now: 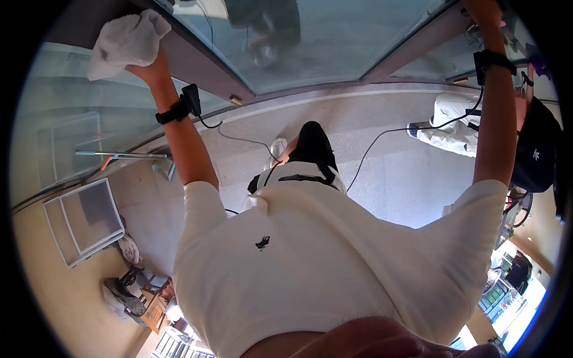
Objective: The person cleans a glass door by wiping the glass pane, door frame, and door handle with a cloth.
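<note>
A white cloth [128, 45] covers the fingers of my left hand [149, 68], which holds it against the dark window frame at the upper left. My left arm is raised, with a black device strapped to the wrist. My right hand [483, 11] is raised at the top right edge, close to the frame beside the large glass pane [322, 42]. Most of its fingers are cut off by the view, so its grip does not show. A black strapped device with a cable sits on that wrist too.
At right, a person in a dark top [537, 149] and white trousers stands by the glass, near something purple [540, 68]. A long-handled squeegee [122, 155] and a white-framed screen [83, 221] are at left. Black cables [382, 134] hang around my body.
</note>
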`<state>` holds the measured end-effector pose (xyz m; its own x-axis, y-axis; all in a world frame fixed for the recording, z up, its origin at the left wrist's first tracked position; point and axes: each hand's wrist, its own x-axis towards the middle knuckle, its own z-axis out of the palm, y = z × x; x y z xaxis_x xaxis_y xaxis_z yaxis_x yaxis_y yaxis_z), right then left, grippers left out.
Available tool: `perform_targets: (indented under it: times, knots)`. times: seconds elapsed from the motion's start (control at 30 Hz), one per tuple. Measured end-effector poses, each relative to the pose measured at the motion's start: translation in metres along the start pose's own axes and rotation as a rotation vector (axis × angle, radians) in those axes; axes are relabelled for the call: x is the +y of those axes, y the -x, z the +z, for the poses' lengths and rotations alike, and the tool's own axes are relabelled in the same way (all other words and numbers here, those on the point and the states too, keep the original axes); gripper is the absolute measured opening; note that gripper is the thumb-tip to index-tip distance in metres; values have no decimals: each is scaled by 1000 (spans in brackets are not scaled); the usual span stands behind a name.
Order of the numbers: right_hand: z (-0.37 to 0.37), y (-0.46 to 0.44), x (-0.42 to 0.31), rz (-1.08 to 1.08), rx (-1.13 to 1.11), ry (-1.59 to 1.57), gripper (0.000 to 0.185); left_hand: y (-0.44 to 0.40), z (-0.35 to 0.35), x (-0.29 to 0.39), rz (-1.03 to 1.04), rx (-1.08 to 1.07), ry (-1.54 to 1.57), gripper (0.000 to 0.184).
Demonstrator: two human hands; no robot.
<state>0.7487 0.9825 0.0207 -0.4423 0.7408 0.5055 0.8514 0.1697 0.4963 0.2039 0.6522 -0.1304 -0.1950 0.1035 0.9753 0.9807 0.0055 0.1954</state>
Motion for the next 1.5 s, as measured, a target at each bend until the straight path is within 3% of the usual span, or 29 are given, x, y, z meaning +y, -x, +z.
perform_targets:
  times: [0.17, 0.37, 0.43, 0.5, 0.53, 0.57, 0.7, 0.73, 0.87, 0.97, 1.17, 1.3, 1.43, 1.5]
  knots:
    - [-6, -2, -7, 34, 2, -41, 41, 6, 1, 13, -53, -93, 115, 43]
    - [-12, -17, -12, 22, -28, -37, 42, 72, 14, -41, -106, -112, 57, 35]
    - [-10, -19, -8, 54, -45, -46, 42, 97, 16, -34, -496, -120, 102, 39]
    - [-4, -18, -2, 16, 64, -113, 44, 93, 8, -8, -651, -78, 180, 40]
    - [12, -32, 13, 107, 56, -258, 47, 92, 4, -3, -699, -53, 199, 40]
    - [31, -49, 32, 192, 48, -407, 55, 95, 6, -17, -597, -1, 155, 41]
    - [53, -72, 59, 110, -38, -422, 63, 35, -16, -19, -368, 60, 67, 47]
    - [49, -74, 61, 101, -65, -371, 64, 13, -29, -16, -298, -99, 135, 51]
    - [37, -69, 58, 163, -83, -407, 60, -61, -30, -36, -215, -103, 104, 51]
    - [42, -71, 60, 136, -160, -403, 59, -66, -13, -38, -186, -147, 114, 52]
    - [63, -73, 62, 141, -38, -428, 60, 15, 25, -55, -260, -149, 224, 54]
    - [41, -65, 51, 171, 6, -414, 59, 90, 35, -68, -459, -162, 389, 55]
    - [42, -69, 51, 123, -26, -455, 58, 141, 12, -15, -535, -108, 365, 56]
    - [39, -66, 51, 97, -12, -455, 58, 161, 9, 3, -610, -73, 487, 42]
